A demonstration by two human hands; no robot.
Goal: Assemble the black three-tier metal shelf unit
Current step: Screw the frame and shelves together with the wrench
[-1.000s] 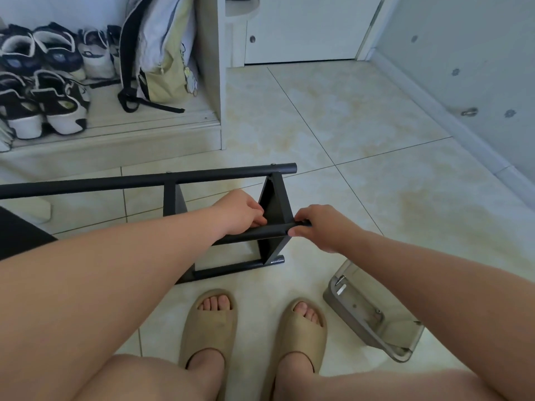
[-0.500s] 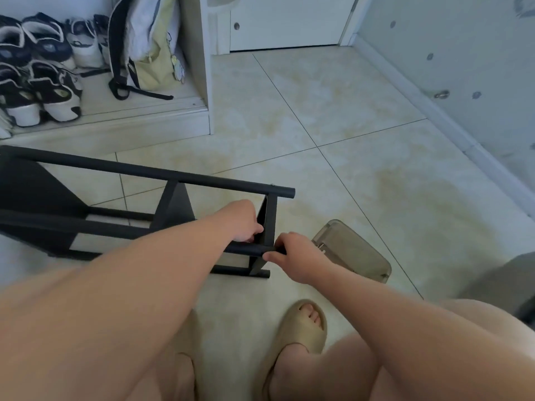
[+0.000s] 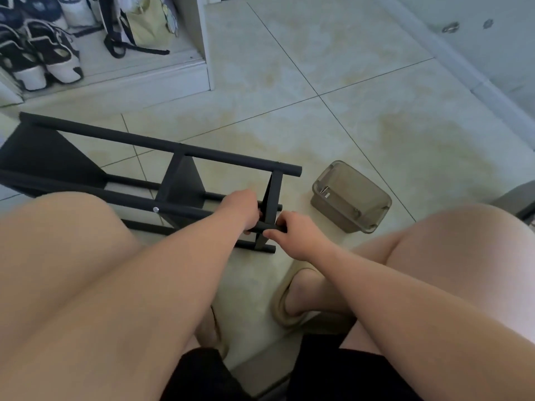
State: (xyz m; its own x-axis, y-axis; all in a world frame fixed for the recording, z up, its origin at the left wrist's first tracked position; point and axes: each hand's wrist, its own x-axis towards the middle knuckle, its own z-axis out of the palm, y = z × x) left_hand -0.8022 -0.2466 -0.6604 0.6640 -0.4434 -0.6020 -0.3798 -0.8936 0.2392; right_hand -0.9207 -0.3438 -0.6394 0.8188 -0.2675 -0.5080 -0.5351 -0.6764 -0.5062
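The black metal shelf unit (image 3: 179, 180) lies on its side on the tiled floor, its poles running from upper left to the centre. Three flat panels stand crosswise between the poles. My left hand (image 3: 240, 208) grips the near pole just left of the end panel (image 3: 272, 198). My right hand (image 3: 292, 231) pinches the tip of that same pole on the right side of the end panel. A silver screw head (image 3: 156, 209) shows on the near pole further left.
A translucent grey plastic box (image 3: 351, 202) holding small hardware sits on the floor right of the shelf. An open cabinet (image 3: 199, 39) with several shoes (image 3: 43, 59) and a bag (image 3: 144, 27) stands at the upper left. My bent knees and beige slippers (image 3: 292, 305) fill the foreground.
The view dropped closer to the floor and tilted down as I crouched. The shelf's far end came into sight at the left. Both hands stayed on the near pole's end.
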